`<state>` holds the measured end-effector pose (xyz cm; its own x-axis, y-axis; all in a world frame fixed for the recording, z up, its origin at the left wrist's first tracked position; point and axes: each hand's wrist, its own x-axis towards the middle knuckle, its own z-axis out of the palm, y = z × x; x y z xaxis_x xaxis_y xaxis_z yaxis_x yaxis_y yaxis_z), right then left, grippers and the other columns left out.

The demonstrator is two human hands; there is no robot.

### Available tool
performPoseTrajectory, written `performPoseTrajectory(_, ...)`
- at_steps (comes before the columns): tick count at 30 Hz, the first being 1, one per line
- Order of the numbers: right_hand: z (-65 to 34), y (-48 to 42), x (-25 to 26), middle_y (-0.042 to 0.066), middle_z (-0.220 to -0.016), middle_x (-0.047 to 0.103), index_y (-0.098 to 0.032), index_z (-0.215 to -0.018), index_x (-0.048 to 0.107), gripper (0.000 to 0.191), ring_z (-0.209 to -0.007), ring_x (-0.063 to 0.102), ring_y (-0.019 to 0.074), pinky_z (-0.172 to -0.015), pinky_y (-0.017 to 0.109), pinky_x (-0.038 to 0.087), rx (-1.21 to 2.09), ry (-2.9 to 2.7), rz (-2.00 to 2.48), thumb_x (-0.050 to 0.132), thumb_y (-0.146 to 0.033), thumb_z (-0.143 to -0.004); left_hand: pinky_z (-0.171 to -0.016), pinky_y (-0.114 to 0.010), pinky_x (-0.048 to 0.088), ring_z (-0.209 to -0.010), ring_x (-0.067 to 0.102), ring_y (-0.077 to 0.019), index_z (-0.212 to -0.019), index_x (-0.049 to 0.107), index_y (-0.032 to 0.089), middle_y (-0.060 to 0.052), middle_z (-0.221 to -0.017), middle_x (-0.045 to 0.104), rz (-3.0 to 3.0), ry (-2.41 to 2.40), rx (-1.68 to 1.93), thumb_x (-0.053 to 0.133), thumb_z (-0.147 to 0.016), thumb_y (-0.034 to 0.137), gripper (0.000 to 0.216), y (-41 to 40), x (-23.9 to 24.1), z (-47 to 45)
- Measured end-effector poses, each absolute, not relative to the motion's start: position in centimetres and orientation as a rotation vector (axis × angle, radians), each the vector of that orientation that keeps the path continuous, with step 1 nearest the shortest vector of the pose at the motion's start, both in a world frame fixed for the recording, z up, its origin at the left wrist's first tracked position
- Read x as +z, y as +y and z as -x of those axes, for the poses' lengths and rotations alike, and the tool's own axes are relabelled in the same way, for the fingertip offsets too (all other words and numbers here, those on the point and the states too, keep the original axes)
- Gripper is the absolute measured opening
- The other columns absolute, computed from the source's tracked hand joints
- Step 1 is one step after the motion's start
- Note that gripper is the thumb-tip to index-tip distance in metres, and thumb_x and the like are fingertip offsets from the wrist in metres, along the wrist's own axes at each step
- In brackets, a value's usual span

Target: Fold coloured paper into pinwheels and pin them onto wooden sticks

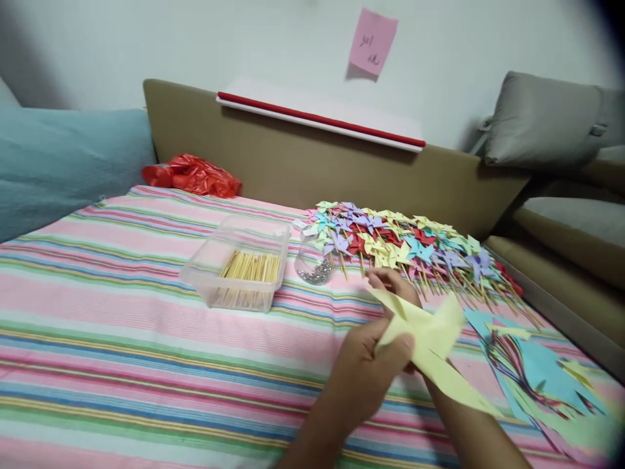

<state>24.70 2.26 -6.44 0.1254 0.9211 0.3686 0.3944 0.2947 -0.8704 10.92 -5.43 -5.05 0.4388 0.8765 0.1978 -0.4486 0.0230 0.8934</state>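
Observation:
My left hand (364, 374) and my right hand (393, 286) together hold a pale yellow cut paper square (430, 339) above the striped bedcover, its flaps folding toward the middle. The left hand pinches the near side; the right hand's fingers sit behind the paper, partly hidden. Just beyond lies a heap of finished paper pinwheels (405, 244) on wooden sticks, in yellow, blue, purple and red. A stack of flat cut paper squares (532, 371), blue on top, lies to the right of my hands.
A clear plastic box (241, 270) holds wooden sticks. Next to it stands a small clear jar of pins (313, 264). A red plastic bag (193, 176) lies by the brown headboard (293, 156). The bed's edge runs along the right, with a grey sofa beyond.

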Motion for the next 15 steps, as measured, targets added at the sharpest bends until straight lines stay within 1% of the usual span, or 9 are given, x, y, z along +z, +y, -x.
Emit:
performPoseTrajectory(1,-24.0,4.1,-5.8,0.008,-0.107,0.074,-0.022,-0.104,0.070,0.026,-0.101,0.066,0.0258,-0.088,0.039,0.050,0.518,-1.611,1.311,0.060,-0.042,-0.091,-0.067,-0.026,0.040,-0.070,0.047,-0.0139,-0.075,0.061,0.015,-0.001,-0.073,0.054,-1.114,0.443,1.068,0.059,-0.093,0.039,0.030,-5.7,-5.0,-10.9)
performPoseTrajectory(2,-23.2,6.1,-5.2,0.009,-0.108,0.074,-0.021,-0.104,0.071,0.025,-0.101,0.067,0.0245,-0.090,0.038,0.049,0.454,-1.782,1.331,0.055,-0.038,-0.093,-0.067,-0.026,0.038,-0.069,0.044,-0.0132,-0.076,0.061,0.015,-0.001,-0.073,0.051,-1.096,0.419,1.047,0.059,-0.093,0.039,0.029,-5.9,-4.9,-10.9)
performPoseTrajectory(3,-22.5,8.1,-4.8,0.008,-0.108,0.075,-0.020,-0.103,0.072,0.024,-0.100,0.067,0.0232,-0.090,0.037,0.049,0.428,-1.899,1.339,0.055,-0.033,-0.093,-0.067,-0.026,0.037,-0.068,0.041,-0.0126,-0.077,0.062,0.015,0.000,-0.073,0.048,-1.077,0.400,1.028,0.060,-0.093,0.039,0.029,-6.1,-4.9,-10.7)
performPoseTrajectory(6,-20.3,13.3,-4.3,0.008,-0.102,0.077,-0.020,-0.098,0.075,0.019,-0.093,0.069,0.0214,-0.087,0.033,0.049,0.373,-2.248,1.404,0.058,-0.020,-0.091,-0.065,-0.026,0.032,-0.068,0.035,-0.0118,-0.081,0.064,0.015,0.001,-0.073,0.043,-1.007,0.380,0.992,0.061,-0.092,0.042,0.030,-6.2,-5.0,-10.2)
performPoseTrajectory(8,-19.0,15.7,-4.6,0.008,-0.101,0.077,-0.019,-0.093,0.076,0.016,-0.094,0.069,0.0221,-0.088,0.034,0.049,0.319,-2.446,1.474,0.062,-0.015,-0.089,-0.064,-0.027,0.030,-0.066,0.034,-0.0118,-0.082,0.065,0.015,0.001,-0.071,0.042,-0.953,0.372,0.986,0.064,-0.090,0.047,0.033,-6.1,-5.1,-9.9)
performPoseTrajectory(10,-17.9,17.2,-4.9,0.007,-0.101,0.076,-0.018,-0.093,0.074,0.009,-0.096,0.069,0.0220,-0.090,0.037,0.051,0.263,-2.607,1.562,0.066,-0.019,-0.090,-0.063,-0.027,0.030,-0.064,0.032,-0.0117,-0.082,0.066,0.015,0.002,-0.069,0.041,-0.906,0.375,0.987,0.066,-0.087,0.052,0.037,-5.8,-5.1,-9.6)
performPoseTrajectory(11,-17.4,17.7,-5.0,0.006,-0.102,0.074,-0.017,-0.095,0.073,0.010,-0.096,0.069,0.0213,-0.089,0.038,0.053,0.238,-2.673,1.611,0.067,-0.024,-0.092,-0.063,-0.027,0.030,-0.064,0.032,-0.0117,-0.081,0.067,0.015,0.002,-0.068,0.040,-0.889,0.378,0.989,0.067,-0.086,0.053,0.039,-5.7,-5.0,-9.5)
performPoseTrajectory(13,-16.7,18.2,-5.2,0.006,-0.107,0.071,-0.016,-0.104,0.069,0.020,-0.096,0.068,0.0197,-0.088,0.040,0.056,0.194,-2.771,1.705,0.065,-0.034,-0.096,-0.062,-0.027,0.028,-0.065,0.033,-0.0119,-0.081,0.066,0.014,0.001,-0.069,0.042,-0.870,0.375,0.994,0.067,-0.086,0.055,0.041,-5.6,-4.8,-9.3)
performPoseTrajectory(15,-16.4,18.4,-5.2,0.007,-0.114,0.069,-0.017,-0.113,0.067,0.025,-0.098,0.068,0.0195,-0.088,0.040,0.058,0.149,-2.827,1.781,0.062,-0.037,-0.098,-0.062,-0.027,0.027,-0.067,0.034,-0.0120,-0.080,0.065,0.014,0.000,-0.070,0.044,-0.844,0.371,0.995,0.067,-0.085,0.055,0.042,-5.5,-4.7,-9.2)
